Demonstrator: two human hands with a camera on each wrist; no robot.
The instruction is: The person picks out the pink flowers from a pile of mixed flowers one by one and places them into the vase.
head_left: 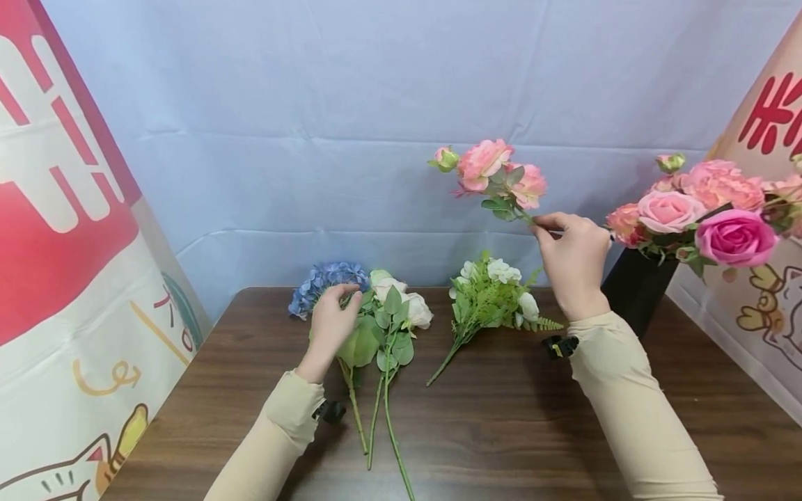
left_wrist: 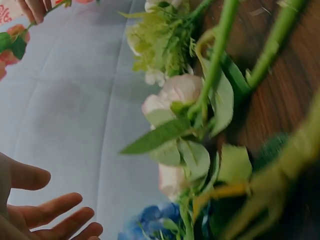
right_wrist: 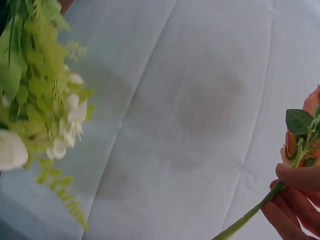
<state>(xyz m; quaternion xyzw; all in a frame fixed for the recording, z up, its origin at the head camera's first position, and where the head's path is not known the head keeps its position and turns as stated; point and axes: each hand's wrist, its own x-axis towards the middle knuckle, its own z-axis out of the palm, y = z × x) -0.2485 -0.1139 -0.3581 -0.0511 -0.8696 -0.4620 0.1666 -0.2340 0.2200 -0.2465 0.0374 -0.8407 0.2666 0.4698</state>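
My right hand pinches the green stem of a pink flower spray, raised in front of the backdrop. The spray leans left, with two full blooms and a bud. In the right wrist view, thumb and fingertips close on the stem just below a bloom. My left hand hovers over a blue hydrangea and its broad leaf. Its fingers are loosely spread and hold nothing in the left wrist view. White roses on long stems lie right beside the hydrangea.
Between the hands, a leafy green bunch with white flowers lies on the dark wooden table. Beyond my right hand stands a black vase filled with pink blooms. A pale blue cloth hangs behind the table.
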